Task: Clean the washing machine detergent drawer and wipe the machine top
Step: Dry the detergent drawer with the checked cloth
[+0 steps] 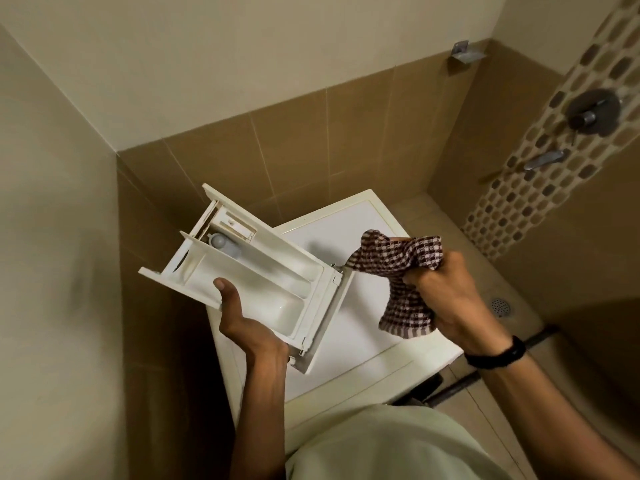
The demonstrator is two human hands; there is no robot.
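Note:
The white detergent drawer [263,271] is out of the machine and held in the air above the washing machine's white top [363,237]. My left hand [242,320] grips it from underneath, thumb on its near rim. The drawer's compartments face up, with a grey-blue cap [223,244] in the far section. My right hand [450,299] is closed on a bunched brown-and-white checked cloth [401,271], just right of the drawer's front panel and apart from it. A black band circles my right wrist.
The machine stands in a corner between brown tiled walls. A shower area lies to the right with a mixer valve [592,114], a spout [545,159] and a floor drain [500,306]. A small metal shelf [465,53] hangs on the far wall.

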